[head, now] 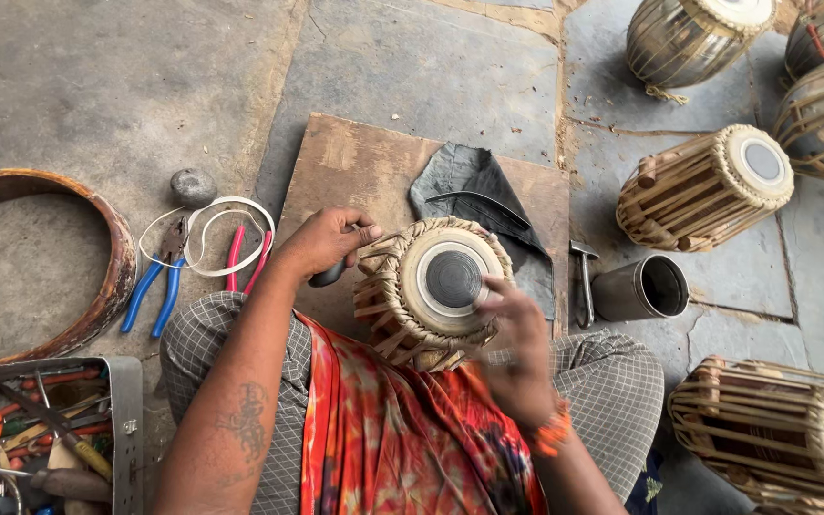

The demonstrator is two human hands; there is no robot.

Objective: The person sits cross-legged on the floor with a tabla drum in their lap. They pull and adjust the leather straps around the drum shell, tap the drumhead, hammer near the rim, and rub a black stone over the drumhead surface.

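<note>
Head view. A small strapped hand drum (431,291) rests in the person's lap at the centre of the frame, tilted so that its pale head with the dark central disc faces up toward the camera; the body's long axis runs from the head down and toward seven o'clock, into the red cloth (393,429). The left hand (326,240) lies at ten o'clock of the drumhead, touching the strapped rim, its fingers curled around a dark rounded tool (328,275) whose working end is hidden. The right hand (512,339) lies at four o'clock of the head, blurred; its fingertips (484,289) meet the edge of the skin, and whether they pinch anything cannot be told. Both hands touch the drum; the right is nearer the dark disc. A wooden board (355,167) lies beyond at twelve o'clock, a metal cup (641,288) at three o'clock, pliers (159,277) at nine o'clock.
</note>
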